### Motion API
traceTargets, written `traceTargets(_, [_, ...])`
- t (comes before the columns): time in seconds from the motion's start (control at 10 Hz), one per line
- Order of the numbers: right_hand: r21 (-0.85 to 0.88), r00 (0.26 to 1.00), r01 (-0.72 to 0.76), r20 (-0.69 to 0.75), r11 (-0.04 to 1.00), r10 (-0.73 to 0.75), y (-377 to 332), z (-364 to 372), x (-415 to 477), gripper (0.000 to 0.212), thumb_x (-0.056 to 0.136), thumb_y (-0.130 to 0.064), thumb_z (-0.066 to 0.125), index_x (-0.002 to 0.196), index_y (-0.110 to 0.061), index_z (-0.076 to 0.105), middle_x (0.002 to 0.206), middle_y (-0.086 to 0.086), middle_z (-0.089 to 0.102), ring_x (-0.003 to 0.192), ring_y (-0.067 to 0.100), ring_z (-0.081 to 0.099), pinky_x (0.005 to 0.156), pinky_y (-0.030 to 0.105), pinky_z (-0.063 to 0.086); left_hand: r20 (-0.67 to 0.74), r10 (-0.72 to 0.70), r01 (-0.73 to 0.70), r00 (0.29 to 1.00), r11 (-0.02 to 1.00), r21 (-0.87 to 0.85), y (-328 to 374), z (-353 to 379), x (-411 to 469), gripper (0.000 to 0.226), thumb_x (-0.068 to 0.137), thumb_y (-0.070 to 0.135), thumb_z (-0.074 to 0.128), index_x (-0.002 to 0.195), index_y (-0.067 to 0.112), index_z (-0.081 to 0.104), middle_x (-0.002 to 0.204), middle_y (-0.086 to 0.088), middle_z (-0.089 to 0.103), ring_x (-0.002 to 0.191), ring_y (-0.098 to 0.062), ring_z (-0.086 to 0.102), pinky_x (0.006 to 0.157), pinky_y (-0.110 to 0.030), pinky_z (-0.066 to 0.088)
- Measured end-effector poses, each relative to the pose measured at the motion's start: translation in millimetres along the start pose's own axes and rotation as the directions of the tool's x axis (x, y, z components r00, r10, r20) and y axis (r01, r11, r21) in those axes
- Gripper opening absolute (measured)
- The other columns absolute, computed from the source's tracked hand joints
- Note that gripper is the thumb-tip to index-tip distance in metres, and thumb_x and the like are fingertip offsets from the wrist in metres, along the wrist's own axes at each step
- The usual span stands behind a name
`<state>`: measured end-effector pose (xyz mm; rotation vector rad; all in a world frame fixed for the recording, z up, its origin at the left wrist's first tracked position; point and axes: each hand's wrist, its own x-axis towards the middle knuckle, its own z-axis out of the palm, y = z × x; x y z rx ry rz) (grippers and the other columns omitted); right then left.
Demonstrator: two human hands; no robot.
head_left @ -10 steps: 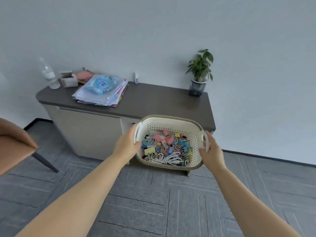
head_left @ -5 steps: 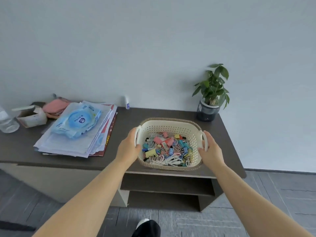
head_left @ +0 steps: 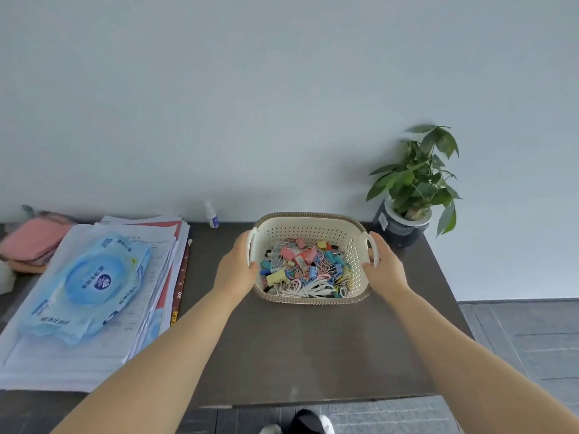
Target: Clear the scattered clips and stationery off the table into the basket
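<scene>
On the dark tabletop (head_left: 313, 349), toward its far edge, sits your cream perforated basket (head_left: 308, 228), filled with colourful clips and stationery (head_left: 305, 269). Your left hand (head_left: 236, 270) grips its left handle; your right hand (head_left: 383, 267) grips the right. A potted plant (head_left: 413, 189) stands just beyond, paper stack (head_left: 94, 296) left.

Around the basket (head_left: 308, 223), bare dark table (head_left: 313, 349) lies open on its near side, while a potted plant (head_left: 407, 211) stands close at its far right, a small bottle (head_left: 213, 214) at its far left, and a paper stack (head_left: 156, 296) further left.
</scene>
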<state>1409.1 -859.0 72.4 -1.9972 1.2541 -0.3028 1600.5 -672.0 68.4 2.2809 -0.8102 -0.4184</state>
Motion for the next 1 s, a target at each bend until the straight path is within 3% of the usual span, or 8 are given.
traceTargets(0.1, [-0.009,1.000,-0.019,0.019,1.000,0.019,0.1,0.6,24.6,0.060,0.087,-0.011,0.049,0.141,-0.028,0.030,0.134,0.006,0.054,0.120,0.031,0.052,0.096,0.040,0.045,0.015,-0.031,0.032,0.999,0.999,-0.024,2.4,8.3,18.3,0.062,0.087,0.003,0.051,0.140,0.021,0.028,0.126,-0.009,0.056,0.106,-0.028,0.058,0.074,-0.033,0.051])
traceTargets(0.3, [-0.022,0.999,-0.007,0.043,1.000,0.008,8.6,-2.2,71.3,0.060,0.085,-0.004,0.045,0.139,-0.028,0.033,0.125,0.012,0.059,0.105,0.032,0.058,0.080,0.034,0.046,0.021,-0.095,0.095,0.995,0.994,-0.047,14.9,24.0,50.2,0.061,0.086,0.003,0.050,0.141,0.020,0.029,0.125,-0.010,0.057,0.106,-0.029,0.058,0.073,-0.031,0.047])
traceTargets(0.5, [-0.054,0.996,0.011,0.086,0.998,-0.007,6.4,-2.9,99.0,0.063,0.087,-0.006,0.043,0.142,-0.031,0.026,0.129,0.012,0.055,0.101,0.032,0.058,0.072,0.029,0.042,0.046,-0.137,0.139,0.990,0.990,-0.034,20.7,29.8,77.0,0.060,0.086,0.002,0.047,0.140,0.021,0.029,0.125,-0.011,0.057,0.104,-0.029,0.057,0.069,-0.030,0.042])
traceTargets(0.7, [-0.070,0.996,0.025,0.087,0.997,-0.019,1.3,-4.0,112.4,0.062,0.088,-0.004,0.042,0.144,-0.028,0.025,0.133,0.013,0.053,0.107,0.033,0.057,0.075,0.030,0.044,0.078,-0.129,0.129,0.989,0.992,0.009,27.8,30.7,91.2,0.058,0.087,0.000,0.044,0.140,0.016,0.027,0.122,-0.014,0.055,0.089,-0.020,0.051,0.063,-0.029,0.039])
traceTargets(0.8, [-0.076,0.997,0.029,0.078,0.997,-0.023,-0.1,-3.3,114.3,0.062,0.089,-0.003,0.042,0.144,-0.026,0.024,0.131,0.015,0.054,0.103,0.034,0.058,0.078,0.037,0.050,0.102,-0.133,0.128,0.986,0.991,0.047,25.0,29.6,96.6,0.060,0.087,0.001,0.046,0.141,0.016,0.024,0.120,-0.014,0.056,0.085,-0.021,0.052,0.057,-0.027,0.040])
traceTargets(0.9, [-0.104,0.995,0.018,0.097,0.994,-0.008,-2.3,-4.0,111.3,0.064,0.088,-0.002,0.043,0.144,-0.026,0.022,0.125,0.017,0.057,0.085,0.028,0.057,0.072,0.036,0.051,0.164,-0.173,0.156,0.971,0.981,0.112,27.9,24.8,92.8,0.062,0.088,0.005,0.048,0.142,0.015,0.019,0.114,-0.017,0.057,0.083,-0.025,0.055,0.063,-0.037,0.049])
traceTargets(1.0, [-0.169,0.988,0.015,0.153,0.986,0.012,-8.4,-7.2,113.3,0.070,0.088,-0.018,0.054,0.145,-0.022,0.014,0.132,0.019,0.052,0.101,0.033,0.057,0.084,0.040,0.050,0.215,-0.167,0.136,0.962,0.979,0.152,33.6,14.8,96.3,0.077,0.086,0.017,0.059,0.144,0.012,0.009,0.131,-0.018,0.050,0.107,-0.031,0.055,0.090,-0.042,0.048])
